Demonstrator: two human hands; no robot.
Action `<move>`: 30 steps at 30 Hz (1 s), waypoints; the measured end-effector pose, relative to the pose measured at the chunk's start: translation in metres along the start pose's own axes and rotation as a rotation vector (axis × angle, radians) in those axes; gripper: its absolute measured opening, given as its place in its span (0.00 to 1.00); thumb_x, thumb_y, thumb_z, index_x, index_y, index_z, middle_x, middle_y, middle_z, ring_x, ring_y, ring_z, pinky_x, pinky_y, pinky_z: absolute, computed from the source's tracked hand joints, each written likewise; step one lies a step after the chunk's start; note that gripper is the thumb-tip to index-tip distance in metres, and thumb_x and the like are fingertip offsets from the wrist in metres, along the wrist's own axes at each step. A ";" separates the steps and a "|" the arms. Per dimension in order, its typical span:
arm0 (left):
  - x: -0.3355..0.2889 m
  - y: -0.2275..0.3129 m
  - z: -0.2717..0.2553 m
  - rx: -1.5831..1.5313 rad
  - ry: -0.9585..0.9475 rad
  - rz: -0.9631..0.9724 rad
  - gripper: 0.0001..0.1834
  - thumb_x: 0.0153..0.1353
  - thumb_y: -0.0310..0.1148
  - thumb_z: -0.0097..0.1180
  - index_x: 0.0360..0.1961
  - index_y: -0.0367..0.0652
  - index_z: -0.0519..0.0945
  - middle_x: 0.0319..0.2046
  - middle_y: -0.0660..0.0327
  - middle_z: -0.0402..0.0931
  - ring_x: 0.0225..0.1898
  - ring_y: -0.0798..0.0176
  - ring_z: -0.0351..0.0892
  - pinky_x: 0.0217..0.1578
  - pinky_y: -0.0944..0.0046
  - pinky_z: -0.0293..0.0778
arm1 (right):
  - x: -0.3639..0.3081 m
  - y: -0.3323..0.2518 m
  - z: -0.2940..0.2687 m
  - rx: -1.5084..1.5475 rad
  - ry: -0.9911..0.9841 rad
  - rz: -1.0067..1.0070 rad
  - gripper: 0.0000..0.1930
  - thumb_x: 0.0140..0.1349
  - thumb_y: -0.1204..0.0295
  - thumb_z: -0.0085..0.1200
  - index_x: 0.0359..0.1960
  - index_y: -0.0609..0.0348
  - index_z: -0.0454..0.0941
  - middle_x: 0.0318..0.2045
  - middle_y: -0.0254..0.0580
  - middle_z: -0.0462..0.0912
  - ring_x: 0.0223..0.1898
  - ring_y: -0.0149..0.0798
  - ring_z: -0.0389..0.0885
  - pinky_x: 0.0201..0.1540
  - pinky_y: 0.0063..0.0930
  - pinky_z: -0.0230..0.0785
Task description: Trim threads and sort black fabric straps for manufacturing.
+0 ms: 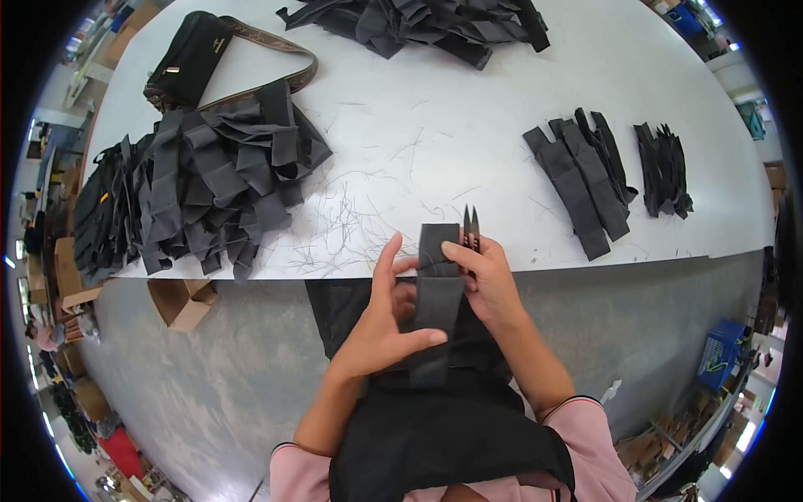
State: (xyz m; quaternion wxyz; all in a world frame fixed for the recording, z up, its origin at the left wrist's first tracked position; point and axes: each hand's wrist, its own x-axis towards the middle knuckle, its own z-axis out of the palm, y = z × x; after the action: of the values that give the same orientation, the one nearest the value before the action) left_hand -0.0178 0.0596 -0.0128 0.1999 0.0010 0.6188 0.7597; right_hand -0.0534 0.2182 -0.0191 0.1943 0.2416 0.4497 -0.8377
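Observation:
A dark grey fabric strip [437, 303] hangs in front of me at the table's near edge, its lower end over my black apron [452, 435]. My right hand [493, 284] pinches the strip near its top, thumb on the front face. Thread snips [472, 224] are also tucked in that hand, blades pointing up and slightly apart. On the strip's left side is my left hand [376, 330], fingers spread and thumb stretched across the strip's front. Its fingertips are partly hidden behind the fabric.
A large heap of grey strips [217, 167] covers the table's left, beside a black shoulder bag [188, 58]. More strips [427, 25] lie at the far edge. Two smaller bundles [585, 180] [663, 171] rest on the right. Loose threads [351, 226] litter the white table [477, 109]. A cardboard box [180, 303] stands below.

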 end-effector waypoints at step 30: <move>-0.002 0.004 0.000 -0.229 0.021 -0.420 0.13 0.65 0.30 0.44 0.48 0.33 0.64 0.32 0.56 0.76 0.24 0.66 0.77 0.25 0.70 0.75 | -0.031 0.029 -0.029 -1.170 0.100 -1.168 0.15 0.42 0.80 0.61 0.35 0.58 0.79 0.21 0.35 0.70 0.20 0.36 0.71 0.22 0.25 0.63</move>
State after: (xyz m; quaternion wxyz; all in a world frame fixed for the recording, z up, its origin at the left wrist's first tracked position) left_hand -0.0169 0.0579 -0.0091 0.3456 -0.1583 0.5174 0.7667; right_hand -0.0056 0.2309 -0.0345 -0.1979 -0.1341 0.8742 -0.4226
